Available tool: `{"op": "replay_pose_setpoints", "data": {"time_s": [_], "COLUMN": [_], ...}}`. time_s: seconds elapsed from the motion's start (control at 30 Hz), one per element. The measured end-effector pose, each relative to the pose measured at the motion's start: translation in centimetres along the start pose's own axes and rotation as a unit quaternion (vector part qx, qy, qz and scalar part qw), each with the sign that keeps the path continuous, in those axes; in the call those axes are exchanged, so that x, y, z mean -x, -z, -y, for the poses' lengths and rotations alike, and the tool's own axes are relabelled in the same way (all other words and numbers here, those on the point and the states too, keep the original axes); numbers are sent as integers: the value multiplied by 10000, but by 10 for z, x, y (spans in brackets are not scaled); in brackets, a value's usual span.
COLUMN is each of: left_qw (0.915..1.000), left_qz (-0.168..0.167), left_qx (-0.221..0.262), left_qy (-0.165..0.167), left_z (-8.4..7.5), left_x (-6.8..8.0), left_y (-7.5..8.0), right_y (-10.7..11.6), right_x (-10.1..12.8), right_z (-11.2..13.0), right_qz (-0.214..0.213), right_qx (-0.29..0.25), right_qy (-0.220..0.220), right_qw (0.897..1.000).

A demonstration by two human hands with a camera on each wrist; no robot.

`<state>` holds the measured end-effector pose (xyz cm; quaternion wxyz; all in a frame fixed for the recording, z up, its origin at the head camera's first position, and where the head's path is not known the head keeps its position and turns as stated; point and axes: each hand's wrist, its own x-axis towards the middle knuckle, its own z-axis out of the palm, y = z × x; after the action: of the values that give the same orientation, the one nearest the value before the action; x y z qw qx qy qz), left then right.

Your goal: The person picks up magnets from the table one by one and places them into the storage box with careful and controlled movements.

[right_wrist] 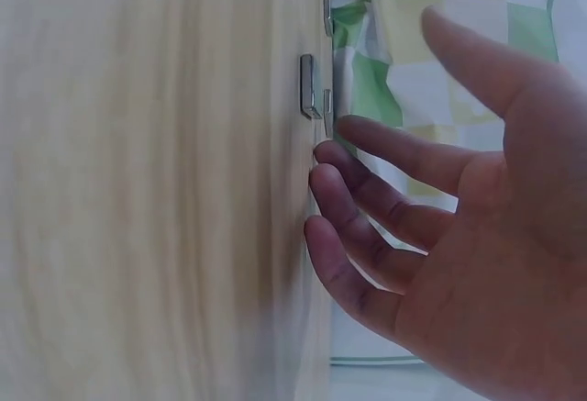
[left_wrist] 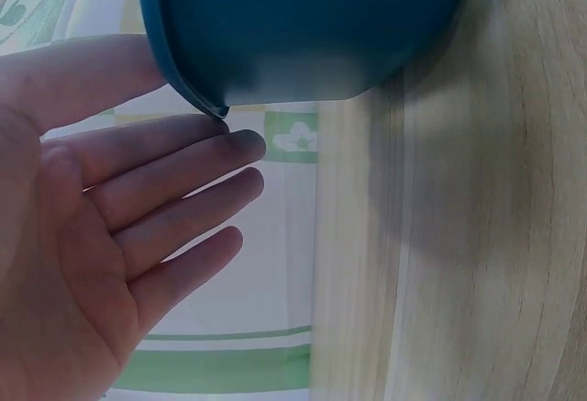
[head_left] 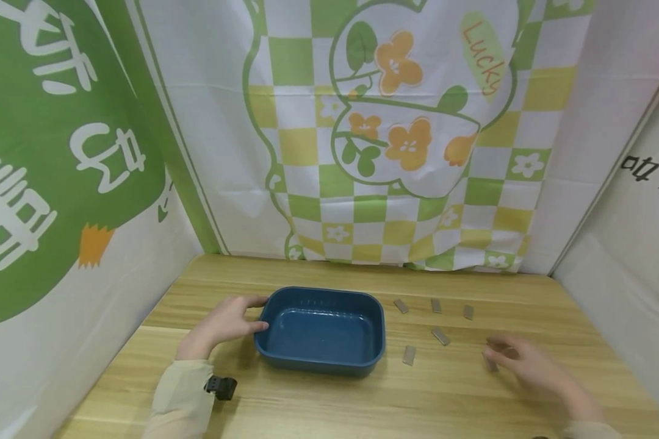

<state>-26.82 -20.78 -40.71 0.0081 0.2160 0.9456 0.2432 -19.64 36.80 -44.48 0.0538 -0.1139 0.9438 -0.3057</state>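
Note:
A dark blue rectangular basin [head_left: 318,364] with rounded corners stands on the table. My left hand [head_left: 225,323] pinches its left rim, the thumb lapping over the edge and the index finger against the outside; the other fingers stretch out free in the left wrist view. Several small flat grey metal-looking blocks lie scattered right of the basin, among them one block [head_left: 440,336] in the middle and another block [head_left: 409,355] nearer the basin. Over the rightmost block [head_left: 490,364], partly hidden, hovers my right hand [head_left: 527,363], slightly blurred. Its fingers bend loosely, and the right wrist view shows nothing between them.
The wooden table [head_left: 318,408] meets a checkered, flower-printed cloth [head_left: 406,225] at the back. Printed hangings close off the left and right sides. A small black device [head_left: 221,387] is strapped on the left sleeve.

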Motion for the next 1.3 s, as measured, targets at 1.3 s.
{"op": "replay_pose_setpoints", "data": {"time_s": [1.3], "left_qw": [10000], "left_qz": [-57], "left_qx": [-40], "left_qy": [-56], "left_z": [3], "left_x": [-3], "left_y": [-2], "right_y": [-4], "right_x": [-2], "right_z": [-17], "right_qz": [-191], "right_qx": [-310], "right_qy": [-94], "right_qw": [9993]}}
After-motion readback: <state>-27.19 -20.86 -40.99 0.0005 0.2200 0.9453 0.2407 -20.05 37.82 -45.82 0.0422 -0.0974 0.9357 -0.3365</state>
